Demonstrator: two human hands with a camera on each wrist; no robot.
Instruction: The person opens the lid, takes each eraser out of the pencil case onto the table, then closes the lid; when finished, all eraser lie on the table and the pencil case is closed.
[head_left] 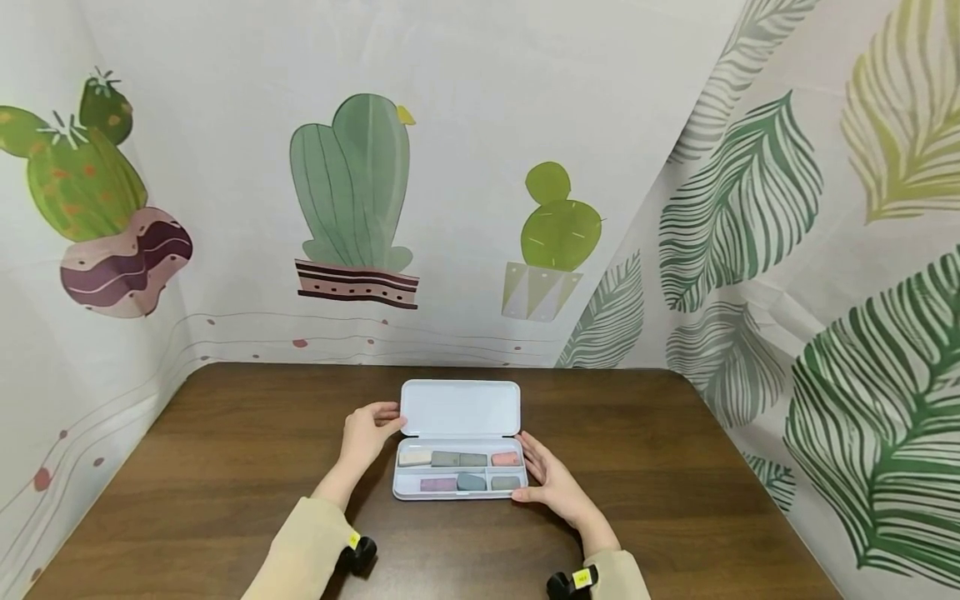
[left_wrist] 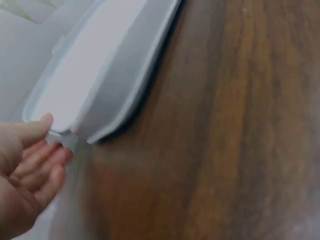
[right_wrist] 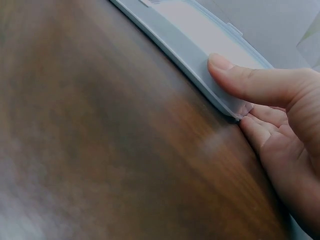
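Note:
A pale blue hinged case lies on the table with its lid raised at the back. In its compartments sit several small blocks: a cream one, grey-green ones, a pink one, a mauve one and greyish ones. My left hand pinches the lid's left edge near the hinge, thumb in front and the other fingers behind. My right hand holds the right end of the case, its thumb against the front corner and the fingers along the side.
The brown wooden table spreads out around the case. Behind it hangs a white cloth printed with cacti and leaves. A black wrist camera is strapped on the left sleeve, another on the right.

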